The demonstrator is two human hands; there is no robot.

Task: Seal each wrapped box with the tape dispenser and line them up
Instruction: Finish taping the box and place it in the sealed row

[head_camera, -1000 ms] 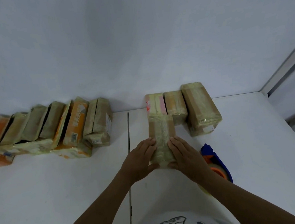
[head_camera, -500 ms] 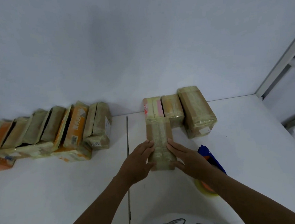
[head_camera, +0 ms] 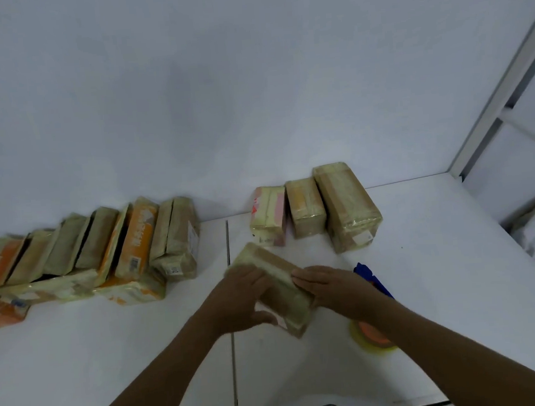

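Note:
A tan wrapped box (head_camera: 277, 282) is held tilted above the white table (head_camera: 441, 269), its far end pointing up-left. My left hand (head_camera: 240, 296) grips its left side and my right hand (head_camera: 333, 285) grips its right side. Behind it, three taped boxes stand side by side against the wall: a pink-and-cream one (head_camera: 268, 215), a tan one (head_camera: 305, 206) and a larger tan one (head_camera: 344, 204). The blue tape dispenser (head_camera: 373, 279) with its orange and yellow roll (head_camera: 371, 338) lies on the table, mostly hidden under my right forearm.
Several wrapped boxes (head_camera: 103, 247), some orange, lean in a row against the wall at the left, with more lying flat in front. A seam (head_camera: 234, 349) splits the table. The table's right edge drops off beside a grey metal frame (head_camera: 503, 88).
The box lay flat and straight under both hands; now both hands have lifted it and turned it so its far end points up-left. The view has also shifted slightly.

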